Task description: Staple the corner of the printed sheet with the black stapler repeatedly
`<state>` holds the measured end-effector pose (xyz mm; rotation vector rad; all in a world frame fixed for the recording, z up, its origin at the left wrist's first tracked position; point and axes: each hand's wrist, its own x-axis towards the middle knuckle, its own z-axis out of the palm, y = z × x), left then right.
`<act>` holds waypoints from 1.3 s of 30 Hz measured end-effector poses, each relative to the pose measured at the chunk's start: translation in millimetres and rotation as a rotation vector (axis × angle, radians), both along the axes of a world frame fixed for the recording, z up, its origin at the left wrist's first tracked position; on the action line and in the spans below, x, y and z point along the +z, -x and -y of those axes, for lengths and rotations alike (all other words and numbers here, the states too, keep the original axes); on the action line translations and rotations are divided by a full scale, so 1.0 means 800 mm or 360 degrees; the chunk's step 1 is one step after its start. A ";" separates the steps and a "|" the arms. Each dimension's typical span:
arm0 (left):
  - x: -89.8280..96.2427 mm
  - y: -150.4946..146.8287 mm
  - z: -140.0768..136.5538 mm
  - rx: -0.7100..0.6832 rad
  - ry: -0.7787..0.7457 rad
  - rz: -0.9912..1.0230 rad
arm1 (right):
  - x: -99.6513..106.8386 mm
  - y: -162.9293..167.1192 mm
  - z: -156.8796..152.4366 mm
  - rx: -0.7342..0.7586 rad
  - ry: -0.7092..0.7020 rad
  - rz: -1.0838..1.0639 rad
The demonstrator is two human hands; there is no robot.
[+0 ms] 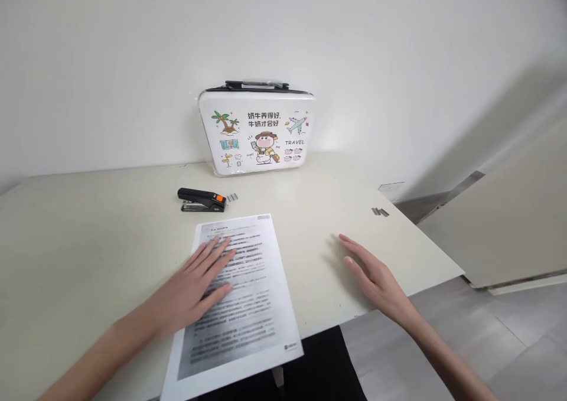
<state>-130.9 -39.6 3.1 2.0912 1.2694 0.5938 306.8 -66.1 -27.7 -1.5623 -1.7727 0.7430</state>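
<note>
Beneath my left hand [201, 286] lies a printed sheet of paper [248, 330], its lower edge reaching past the table's front edge. The left fingers are spread flat on the upper left of the print. My right hand [372, 274] is to the right of the paper, fingers stretched out and holding nothing. Whether it touches the tabletop I cannot tell. Just beyond the paper's top edge sits a black stapler [201, 200] with an orange patch. A few small strips of staples [233, 197] lie beside its right end.
A white cartoon-printed case [261, 132] with a black handle stands against the wall at the back of the table [110, 224]. More staple strips [380, 212] lie near the table's right edge. Pale boards [500, 212] lean at the right, above the grey floor [469, 324].
</note>
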 end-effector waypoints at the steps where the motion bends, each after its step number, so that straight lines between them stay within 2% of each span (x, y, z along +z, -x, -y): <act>1: 0.004 0.015 0.003 0.0034 0.0002 -0.0020 | -0.001 0.001 -0.001 -0.0004 -0.0005 0.0020; 5: 0.028 0.058 -0.002 0.0206 0.0006 0.0029 | -0.005 0.007 0.000 -0.0009 -0.0052 0.0052; 9: 0.060 0.063 -0.052 0.0445 -0.0223 0.0169 | -0.007 0.007 0.002 -0.0021 -0.0061 0.0027; 12: 0.075 0.058 -0.116 0.0420 -0.0471 -0.0130 | -0.005 0.007 0.004 -0.0004 -0.0061 0.0029; 14: 0.083 0.057 -0.159 0.0383 -0.0507 -0.0404 | -0.004 0.007 0.005 0.0010 -0.0079 0.0027; 17: 0.092 0.060 -0.204 0.0305 -0.0274 -0.0737 | -0.001 0.006 0.006 0.0005 -0.0090 -0.0001; 19: 0.096 0.063 -0.214 0.0310 -0.0134 -0.0848 | 0.000 0.006 0.006 -0.0009 -0.0073 -0.0015; 21: 0.100 0.064 -0.210 0.0371 -0.0114 -0.0865 | 0.001 0.005 0.005 -0.0016 -0.0059 -0.0025; 24: 0.104 0.054 -0.185 0.0447 -0.0182 -0.0815 | 0.000 0.004 0.004 -0.0018 -0.0076 -0.0040; 27: 0.111 0.021 -0.150 0.0475 -0.0275 -0.0721 | -0.002 0.005 0.003 -0.0020 -0.0095 -0.0046; 30: 0.116 -0.039 -0.117 0.0324 -0.0338 -0.0518 | 0.001 0.008 -0.003 -0.0036 -0.0063 -0.0086; 34: 0.104 -0.130 -0.087 0.0054 -0.0211 -0.0125 | 0.016 0.018 -0.021 -0.0001 0.0073 -0.0252; 39: 0.066 -0.212 -0.073 -0.0303 -0.0356 -0.0420 | 0.032 0.032 -0.053 0.0022 0.0127 -0.0518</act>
